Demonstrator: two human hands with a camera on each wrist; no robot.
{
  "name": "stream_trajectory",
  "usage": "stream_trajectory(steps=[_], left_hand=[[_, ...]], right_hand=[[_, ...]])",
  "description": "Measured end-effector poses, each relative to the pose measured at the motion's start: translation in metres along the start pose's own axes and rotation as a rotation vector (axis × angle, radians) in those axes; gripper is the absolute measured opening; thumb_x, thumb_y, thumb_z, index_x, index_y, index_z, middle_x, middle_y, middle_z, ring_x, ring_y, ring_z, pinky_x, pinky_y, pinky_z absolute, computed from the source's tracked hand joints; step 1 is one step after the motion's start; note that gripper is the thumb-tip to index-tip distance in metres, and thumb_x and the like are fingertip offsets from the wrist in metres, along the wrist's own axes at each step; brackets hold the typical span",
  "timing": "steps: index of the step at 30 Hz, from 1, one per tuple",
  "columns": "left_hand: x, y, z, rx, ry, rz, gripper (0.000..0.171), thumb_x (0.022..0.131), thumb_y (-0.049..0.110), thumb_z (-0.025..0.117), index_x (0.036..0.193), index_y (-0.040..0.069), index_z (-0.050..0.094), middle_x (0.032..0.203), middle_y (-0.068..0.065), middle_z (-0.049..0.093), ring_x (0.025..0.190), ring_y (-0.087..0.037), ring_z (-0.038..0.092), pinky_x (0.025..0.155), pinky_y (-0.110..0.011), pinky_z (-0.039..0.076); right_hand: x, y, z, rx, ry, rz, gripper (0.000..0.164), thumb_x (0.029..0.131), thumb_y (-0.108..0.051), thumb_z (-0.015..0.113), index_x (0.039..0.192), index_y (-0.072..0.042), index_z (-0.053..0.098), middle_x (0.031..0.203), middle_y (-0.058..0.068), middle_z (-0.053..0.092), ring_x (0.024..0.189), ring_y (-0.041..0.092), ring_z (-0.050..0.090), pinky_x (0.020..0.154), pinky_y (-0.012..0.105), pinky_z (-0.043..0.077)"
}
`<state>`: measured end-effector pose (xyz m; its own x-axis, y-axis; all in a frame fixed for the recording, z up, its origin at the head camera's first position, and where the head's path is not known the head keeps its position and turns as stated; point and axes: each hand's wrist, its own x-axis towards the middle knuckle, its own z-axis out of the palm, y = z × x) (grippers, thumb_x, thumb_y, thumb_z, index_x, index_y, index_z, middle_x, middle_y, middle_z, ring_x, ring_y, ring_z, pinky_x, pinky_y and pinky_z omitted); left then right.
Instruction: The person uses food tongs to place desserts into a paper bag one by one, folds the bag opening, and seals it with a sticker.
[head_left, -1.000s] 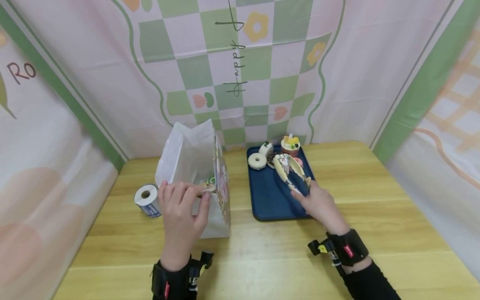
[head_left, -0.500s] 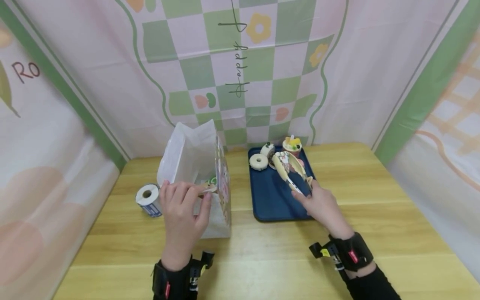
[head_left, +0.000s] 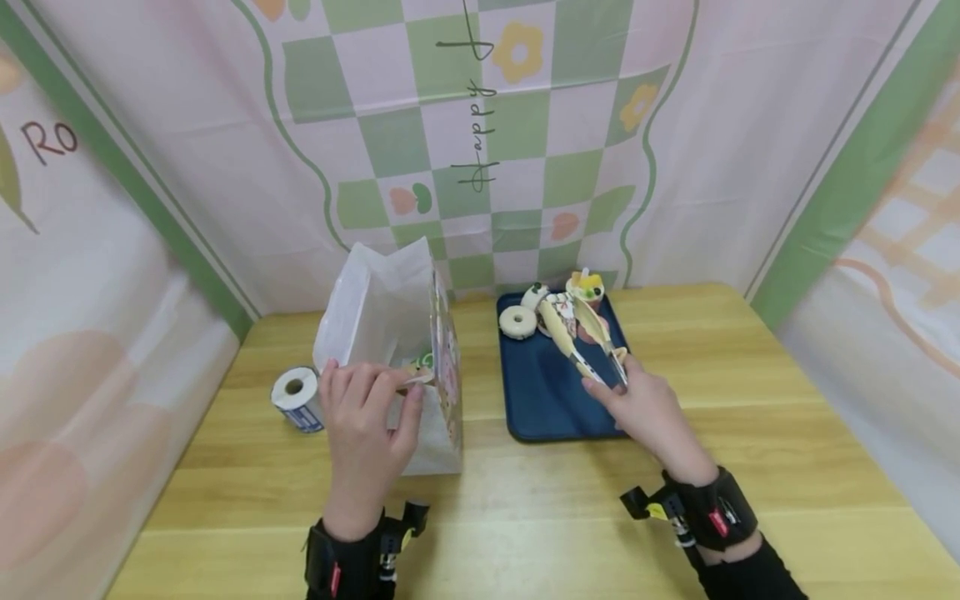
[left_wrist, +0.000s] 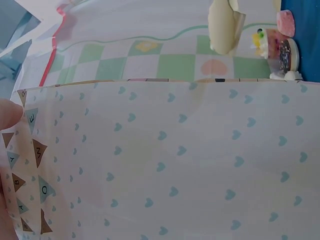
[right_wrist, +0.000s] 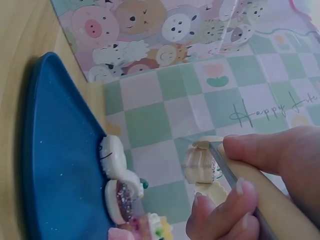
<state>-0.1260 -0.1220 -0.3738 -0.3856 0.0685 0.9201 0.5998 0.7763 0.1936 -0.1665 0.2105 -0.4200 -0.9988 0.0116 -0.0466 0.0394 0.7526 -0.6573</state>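
Note:
With its fingers over the near rim, my left hand [head_left: 367, 425] pinches the white paper bag [head_left: 375, 300], which stands open at the top. Something with green on it [head_left: 422, 363] shows inside. The left wrist view has the bag's heart-patterned side [left_wrist: 170, 150] and, at the left edge, part of the hand. My right hand [head_left: 647, 410] grips cream-coloured tongs [head_left: 558, 327] over the blue tray. Between the tong tips sits a small cupcake [right_wrist: 199, 166] with white topping and coloured sprinkles.
On the blue tray [head_left: 555, 408] are a white ring doughnut [head_left: 517, 322], a white-iced cake [head_left: 535, 295], a chocolate-sprinkled doughnut [right_wrist: 122, 200], a fruit-topped cup [head_left: 586, 287] and a pink piece [right_wrist: 120, 234]. A label roll [head_left: 296, 400] stands left of the bag.
The tongs and cupcake have turned and shifted slightly over the tray, and my right wrist has rolled a little. My left hand keeps its hold on the bag.

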Motion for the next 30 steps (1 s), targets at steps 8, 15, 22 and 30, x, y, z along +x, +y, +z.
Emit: stream_trajectory(steps=[8,15,22,30], left_hand=[[0.000,0.000,0.000,0.000,-0.009,-0.008,0.028,0.094,0.030,0.057,0.082,0.006,0.065,0.080,-0.008,0.060,0.086,-0.030,0.052,0.101,-0.063,0.029],[0.000,0.000,0.000,0.002,-0.003,0.000,0.029,0.095,0.030,0.057,0.082,0.006,0.065,0.080,-0.008,0.060,0.085,-0.031,0.052,0.100,-0.063,0.029],[0.001,-0.001,0.001,0.002,-0.008,-0.004,0.027,0.094,0.030,0.057,0.082,0.007,0.065,0.080,-0.008,0.060,0.086,-0.030,0.052,0.100,-0.062,0.029],[0.001,0.000,0.001,-0.001,-0.006,-0.007,0.025,0.093,0.029,0.058,0.082,0.007,0.064,0.079,-0.008,0.059,0.086,-0.030,0.052,0.100,-0.062,0.028]], right_hand=[[-0.002,-0.007,-0.005,-0.005,-0.005,-0.011,0.081,0.091,-0.061,0.055,0.139,0.001,0.036,0.083,0.014,0.065,0.058,0.016,0.062,0.050,0.032,0.048],[-0.001,-0.020,-0.012,0.042,-0.043,-0.035,0.084,0.090,-0.064,0.054,0.144,-0.003,0.034,0.090,0.016,0.065,0.057,0.018,0.060,0.050,0.033,0.048],[-0.004,-0.030,-0.017,0.060,-0.047,-0.092,0.083,0.092,-0.057,0.057,0.151,-0.007,0.028,0.098,0.019,0.068,0.053,0.017,0.060,0.049,0.033,0.050],[-0.005,-0.043,-0.020,0.025,-0.041,-0.121,0.085,0.088,-0.066,0.055,0.151,-0.015,0.029,0.078,0.010,0.064,0.052,0.017,0.058,0.049,0.033,0.047]])
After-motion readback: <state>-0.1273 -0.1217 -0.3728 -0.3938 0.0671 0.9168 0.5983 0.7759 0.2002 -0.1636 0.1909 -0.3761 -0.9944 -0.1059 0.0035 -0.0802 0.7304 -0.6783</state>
